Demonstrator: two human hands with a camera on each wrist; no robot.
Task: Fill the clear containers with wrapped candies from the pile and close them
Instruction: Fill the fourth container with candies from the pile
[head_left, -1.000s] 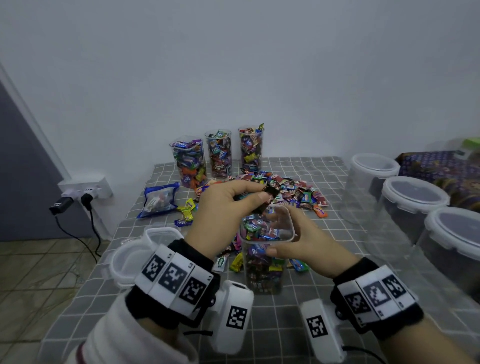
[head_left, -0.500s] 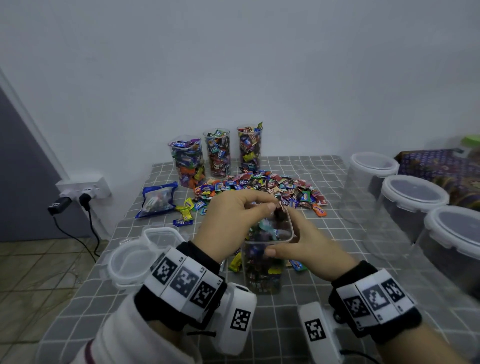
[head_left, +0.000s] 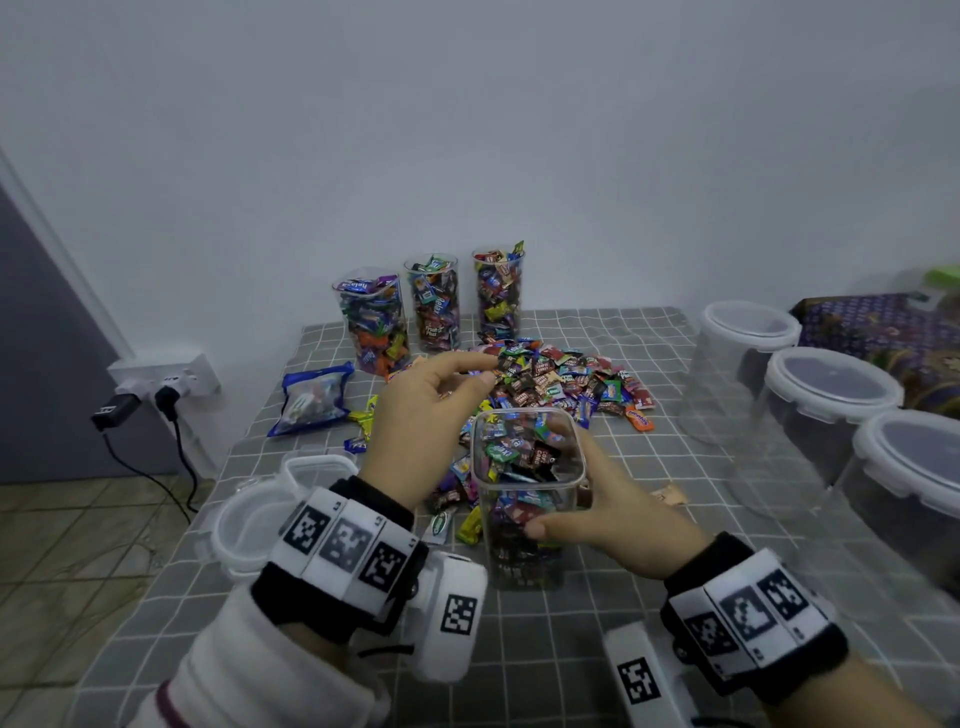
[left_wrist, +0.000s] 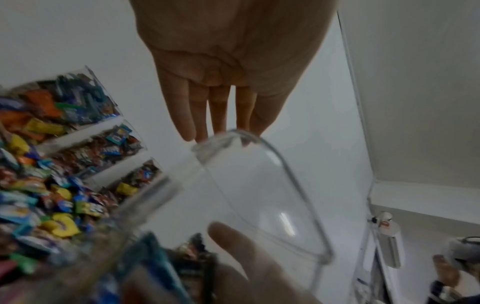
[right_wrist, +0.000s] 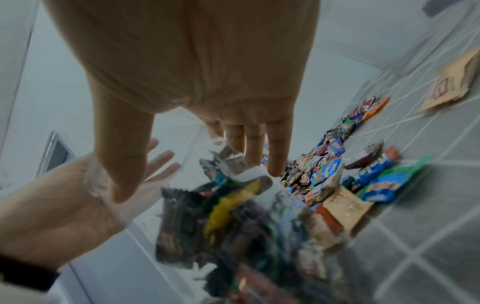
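A clear square container (head_left: 524, 519), filled nearly to the rim with wrapped candies, stands in the middle of the table. My right hand (head_left: 592, 488) grips it, thumb on the near wall and fingers round the far right side; the right wrist view shows that grip (right_wrist: 233, 156) on the container (right_wrist: 233, 216). My left hand (head_left: 480, 370) hovers beyond the container, over the near edge of the candy pile (head_left: 566, 384). Its fingers (left_wrist: 189, 127) are straight and hold nothing. The container's rim (left_wrist: 291, 181) lies just below them.
Three tall filled containers (head_left: 434, 306) stand at the back by the wall. Empty tubs and lids (head_left: 249, 525) lie at the left edge, near a blue bag (head_left: 311, 400). Large lidded round containers (head_left: 826, 389) line the right side. A loose brown sachet (head_left: 670, 493) lies right of my hand.
My left hand let a dark candy go into the container, then lifted out and moved back toward the pile, empty. My right hand kept its grip on the container.
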